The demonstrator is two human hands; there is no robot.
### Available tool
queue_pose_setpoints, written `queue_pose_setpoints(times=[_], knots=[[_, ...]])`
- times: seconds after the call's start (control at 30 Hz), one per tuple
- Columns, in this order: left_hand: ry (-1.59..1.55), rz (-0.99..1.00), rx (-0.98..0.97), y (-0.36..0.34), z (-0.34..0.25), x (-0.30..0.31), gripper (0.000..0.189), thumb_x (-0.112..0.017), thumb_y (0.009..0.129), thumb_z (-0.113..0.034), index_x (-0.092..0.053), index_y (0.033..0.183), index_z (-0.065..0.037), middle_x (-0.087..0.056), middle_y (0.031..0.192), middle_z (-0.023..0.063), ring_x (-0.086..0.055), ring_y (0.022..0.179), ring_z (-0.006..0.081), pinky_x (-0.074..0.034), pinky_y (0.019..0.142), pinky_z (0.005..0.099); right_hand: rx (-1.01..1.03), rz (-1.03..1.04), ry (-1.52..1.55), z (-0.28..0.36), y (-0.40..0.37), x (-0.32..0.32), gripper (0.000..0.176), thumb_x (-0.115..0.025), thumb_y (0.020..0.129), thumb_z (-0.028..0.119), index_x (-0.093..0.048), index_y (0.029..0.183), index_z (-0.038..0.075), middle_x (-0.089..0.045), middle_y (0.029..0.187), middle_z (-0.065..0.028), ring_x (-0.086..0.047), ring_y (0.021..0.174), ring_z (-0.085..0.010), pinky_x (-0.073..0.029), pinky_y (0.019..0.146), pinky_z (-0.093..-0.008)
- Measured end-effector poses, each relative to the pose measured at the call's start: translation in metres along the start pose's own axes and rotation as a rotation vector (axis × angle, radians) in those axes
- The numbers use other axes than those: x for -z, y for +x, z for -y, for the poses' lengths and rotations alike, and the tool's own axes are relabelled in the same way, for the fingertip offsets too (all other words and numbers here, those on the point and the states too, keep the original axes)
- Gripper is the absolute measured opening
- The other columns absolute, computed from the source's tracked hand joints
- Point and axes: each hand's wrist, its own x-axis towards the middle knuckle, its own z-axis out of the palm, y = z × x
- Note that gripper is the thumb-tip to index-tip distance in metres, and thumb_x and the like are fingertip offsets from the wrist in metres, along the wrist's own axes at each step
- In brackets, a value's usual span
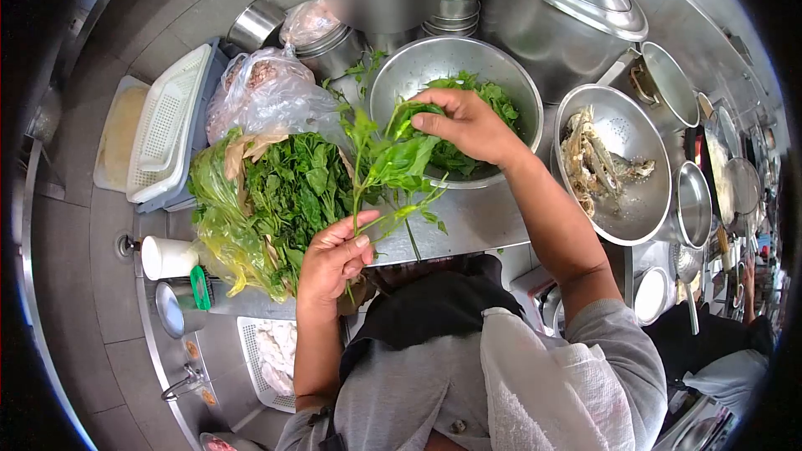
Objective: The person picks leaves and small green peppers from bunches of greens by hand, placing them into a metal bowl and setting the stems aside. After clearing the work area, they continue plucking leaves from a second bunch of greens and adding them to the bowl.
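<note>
My left hand [336,260] pinches the lower stems of a leafy green sprig [393,163], which stands up above the counter. Over the near rim of a large steel bowl [386,83], my right hand [468,124] has its thumb and fingers closed on some leaves near the sprig's top. Picked green leaves [501,104] lie inside that bowl. To the left, a big heap of leafy greens [305,179] spills from a yellow-green plastic bag [219,192], close to my left hand.
A second steel bowl [647,209] with fish pieces [603,159] stands right. A clear bag [267,92], white baskets [171,117] and a white cup [167,257] are left. A large pot [535,42] stands behind; another person [727,351] is at far right.
</note>
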Motion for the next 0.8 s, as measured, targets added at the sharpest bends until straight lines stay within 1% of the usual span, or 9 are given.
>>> queue_pose_setpoints(times=[0.03,0.13,0.23,0.33,0.43,0.53,0.63,0.77,0.8], knots=[[-0.031,0.016,-0.003,-0.001,0.001,0.002,0.042,-0.062,0.095,-0.006,-0.061,0.137,-0.003,-0.062,0.072,0.007,-0.036,0.048,0.0037,-0.025,0.043,0.0181,0.017,-0.021,-0.04,-0.001,0.0,-0.002,0.021,-0.065,0.1,0.014,-0.069,0.115,0.001,-0.069,0.105,0.0006,-0.06,0.099,-0.007,-0.048,0.091,-0.0264],[-0.099,0.046,-0.01,-0.003,0.004,0.005,0.042,-0.063,0.095,-0.007,-0.06,0.137,-0.003,-0.061,0.071,0.0075,-0.037,0.049,0.0045,-0.025,0.043,0.0183,-0.054,-0.014,-0.102,0.001,0.0,-0.001,0.019,-0.065,0.1,0.014,-0.069,0.114,0.002,-0.07,0.109,-0.0035,-0.063,0.101,-0.0108,-0.049,0.09,-0.0278],[-0.111,0.042,-0.01,-0.003,0.007,0.007,0.041,-0.063,0.095,-0.008,-0.061,0.136,-0.003,-0.061,0.071,0.0076,-0.038,0.049,0.0056,-0.026,0.043,0.019,0.244,-0.28,-0.514,0.001,-0.003,-0.013,0.02,-0.067,0.095,0.014,-0.07,0.114,0.008,-0.072,0.104,-0.0081,-0.066,0.092,-0.0247,-0.05,0.088,-0.0361],[-0.146,0.053,-0.006,-0.004,0.011,0.009,0.04,-0.064,0.095,-0.009,-0.061,0.135,-0.003,-0.06,0.071,0.0076,-0.038,0.049,0.0063,-0.026,0.043,0.0197,0.476,-0.262,-0.789,0.01,-0.005,-0.011,0.029,-0.068,0.092,0.011,-0.068,0.121,0.01,-0.065,0.128,-0.0136,-0.062,0.115,-0.0322,-0.046,0.099,-0.0417],[-0.184,0.104,-0.016,-0.004,0.014,0.01,0.04,-0.063,0.096,-0.009,-0.06,0.136,-0.003,-0.06,0.071,0.0073,-0.038,0.049,0.0058,-0.027,0.043,0.0192,0.508,-0.207,-0.872,0.012,-0.009,-0.011,0.034,-0.071,0.087,0.01,-0.069,0.121,0.014,-0.057,0.142,-0.0133,-0.055,0.126,-0.036,-0.042,0.105,-0.0461],[-0.199,0.154,-0.006,-0.002,0.014,0.009,0.042,-0.063,0.098,-0.009,-0.058,0.138,-0.001,-0.061,0.073,0.007,-0.039,0.05,0.0041,-0.027,0.043,0.0176,0.49,-0.177,-0.864,0.012,-0.006,-0.014,0.034,-0.073,0.084,0.01,-0.072,0.118,0.016,-0.048,0.151,-0.0142,-0.047,0.135,-0.0376,-0.039,0.11,-0.0465],[-0.217,0.173,0.016,-0.002,0.015,0.008,0.042,-0.063,0.098,-0.009,-0.058,0.139,0.0,-0.061,0.074,0.0067,-0.038,0.049,0.0039,-0.027,0.043,0.0178,0.467,-0.084,-0.806,0.011,-0.006,-0.015,0.031,-0.072,0.081,0.007,-0.072,0.112,0.013,-0.047,0.152,-0.0152,-0.044,0.138,-0.0375,-0.037,0.113,-0.0464],[-0.239,0.157,0.017,0.002,0.015,0.004,0.043,-0.062,0.098,-0.009,-0.056,0.14,0.0,-0.059,0.073,0.0053,-0.036,0.049,0.0036,-0.026,0.043,0.0179,0.359,-0.113,-0.49,-0.008,-0.008,-0.017,0.023,-0.062,0.08,-0.002,-0.066,0.101,0.006,-0.048,0.153,-0.0143,-0.044,0.141,-0.0336,-0.033,0.117,-0.0444],[-0.247,0.155,0.017,0.004,0.015,0.002,0.043,-0.062,0.099,-0.009,-0.055,0.14,0.0,-0.058,0.073,0.005,-0.036,0.049,0.0035,-0.026,0.043,0.0179,0.326,-0.131,-0.432,-0.013,-0.007,-0.016,0.021,-0.064,0.08,0.0,-0.066,0.1,0.006,-0.049,0.152,-0.0147,-0.044,0.14,-0.0347,-0.033,0.116,-0.0444]])
